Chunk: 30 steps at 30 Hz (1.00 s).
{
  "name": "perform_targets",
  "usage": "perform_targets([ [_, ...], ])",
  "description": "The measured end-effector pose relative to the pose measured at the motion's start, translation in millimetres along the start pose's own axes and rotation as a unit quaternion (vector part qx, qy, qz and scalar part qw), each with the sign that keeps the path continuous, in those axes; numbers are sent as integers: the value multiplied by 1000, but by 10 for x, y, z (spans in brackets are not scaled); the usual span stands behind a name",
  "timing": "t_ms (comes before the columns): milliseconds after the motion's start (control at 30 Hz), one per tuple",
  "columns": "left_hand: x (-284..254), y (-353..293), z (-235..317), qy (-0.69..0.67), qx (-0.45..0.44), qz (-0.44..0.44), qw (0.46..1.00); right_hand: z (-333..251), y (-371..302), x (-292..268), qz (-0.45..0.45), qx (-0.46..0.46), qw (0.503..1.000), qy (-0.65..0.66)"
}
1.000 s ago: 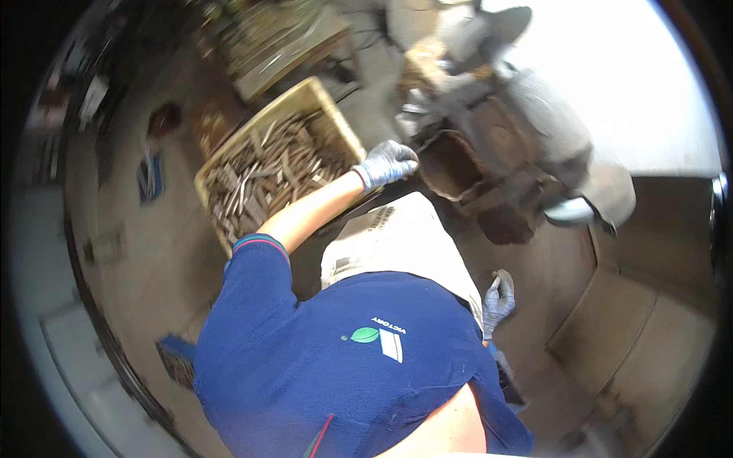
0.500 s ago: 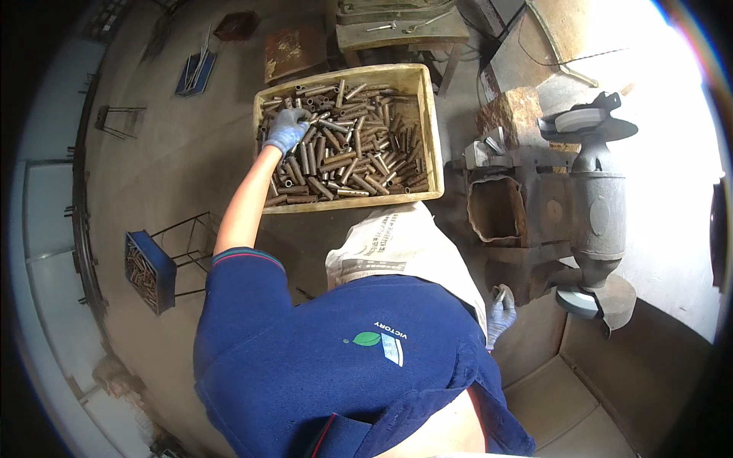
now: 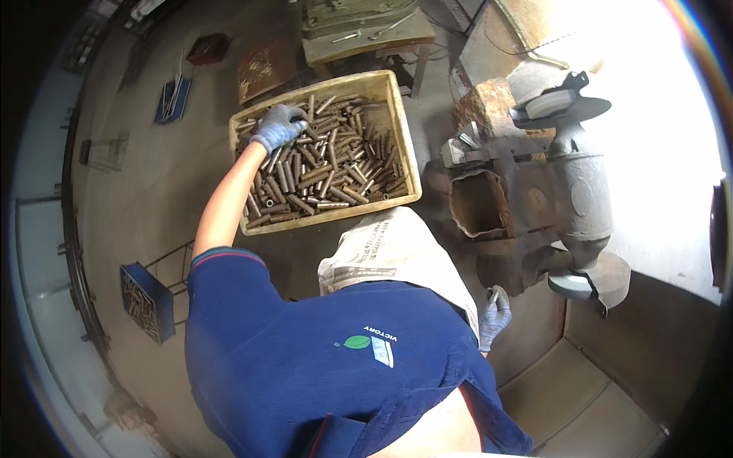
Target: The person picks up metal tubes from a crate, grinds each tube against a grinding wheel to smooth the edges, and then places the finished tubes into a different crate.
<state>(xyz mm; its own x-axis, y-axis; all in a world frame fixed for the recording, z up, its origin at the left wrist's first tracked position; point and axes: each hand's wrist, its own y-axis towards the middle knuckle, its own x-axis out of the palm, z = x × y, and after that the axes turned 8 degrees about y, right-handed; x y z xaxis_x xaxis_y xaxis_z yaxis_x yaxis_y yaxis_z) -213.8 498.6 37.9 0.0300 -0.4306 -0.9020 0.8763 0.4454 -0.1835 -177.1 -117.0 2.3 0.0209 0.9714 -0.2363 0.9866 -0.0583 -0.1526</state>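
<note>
A yellowish plastic bin (image 3: 408, 145) is heaped with short, dull brown and grey metal tubes (image 3: 313, 179). My left hand (image 3: 281, 126), in a grey and blue glove, reaches over its far left part. Those fingers curl down against the tubes, and what lies inside them is hidden. Beside my right hip, low down, is my right hand (image 3: 495, 314), gloved alike. Its fingers are bent together, with dark tips, and I cannot make out anything held. It is apart from the bin, nearest to the bench grinder (image 3: 588, 198).
A square metal tube opening (image 3: 479, 202) stands in front of the grinder, beside a rough brown block (image 3: 485, 107). A blue box of small parts (image 3: 147, 301) sits on a stand at left. Beyond the bin, a wooden bench (image 3: 370, 38) carries wrenches.
The whole view has shifted, so bin and grinder appear further left. My left hand stays over the tubes, its fingers slightly more curled. My right hand remains by my hip.
</note>
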Motion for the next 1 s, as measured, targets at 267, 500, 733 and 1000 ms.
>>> perform_targets([
  [267, -41, 48, 2294, -318, 218, -261, 885, -1399, 322, 637, -177, -211, 958, 84],
  [500, 912, -372, 3690, -604, 110, -505, 607, -1608, 364, 607, -216, -220, 941, 141],
  [733, 1456, -602, 4016, -581, 84, -475, 655, -1339, 188, 412, -20, -319, 940, -120],
  [1000, 1659, -579, 4238, -515, 127, -599, 600, -1244, 66, 257, 15, -205, 979, 5],
])
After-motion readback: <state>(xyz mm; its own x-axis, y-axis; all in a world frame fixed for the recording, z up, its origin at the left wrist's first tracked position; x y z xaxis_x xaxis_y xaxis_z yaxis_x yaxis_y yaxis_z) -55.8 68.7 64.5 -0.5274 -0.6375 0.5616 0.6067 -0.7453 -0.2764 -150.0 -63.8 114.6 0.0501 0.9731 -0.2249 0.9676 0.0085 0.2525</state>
